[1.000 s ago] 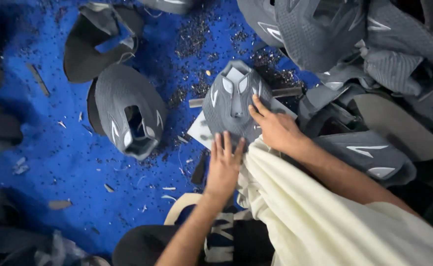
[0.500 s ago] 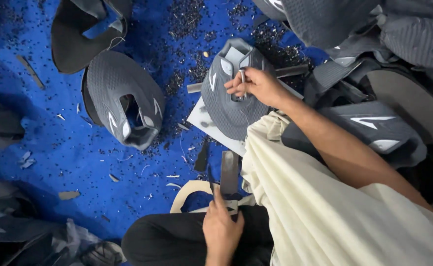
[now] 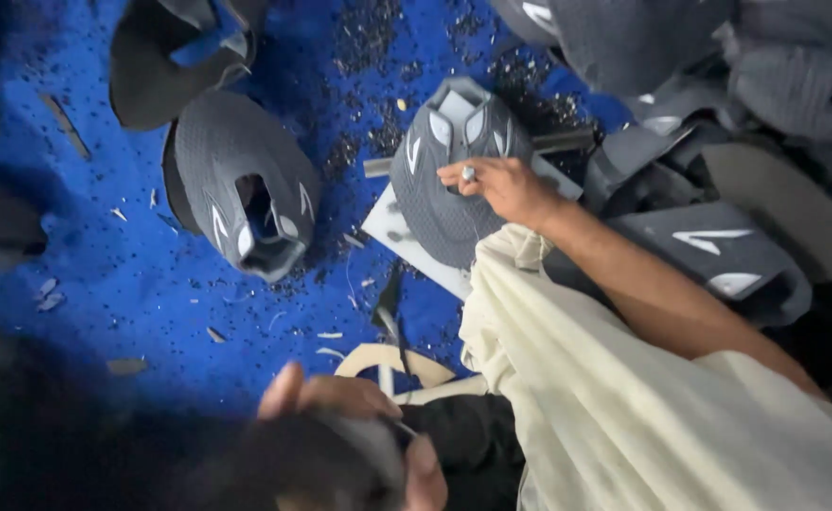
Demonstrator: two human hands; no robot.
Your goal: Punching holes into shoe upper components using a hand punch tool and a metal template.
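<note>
Right hand is resting on top of the grey shoe upper, fingers curled and pinching a small pale object against the fabric; what that object is cannot be told. The grey shoe upper is lying on a white board, which is sitting on the blue surface. A thin grey bar is sticking out from behind the upper, toward its right.

Left hand is hovering well below the grey shoe upper, near the bottom edge of view, fingers closing around a dark, blurred piece; thumb and forefinger are showing, the rest is hidden.

A second grey upper, opening facing up, is lying left of the first, apart from it. Dark scraps and pale trimmings are scattered over the blue surface around both. A pile of grey pieces is lying to the right of the first upper. A cream sleeve is covering the right arm below it.
</note>
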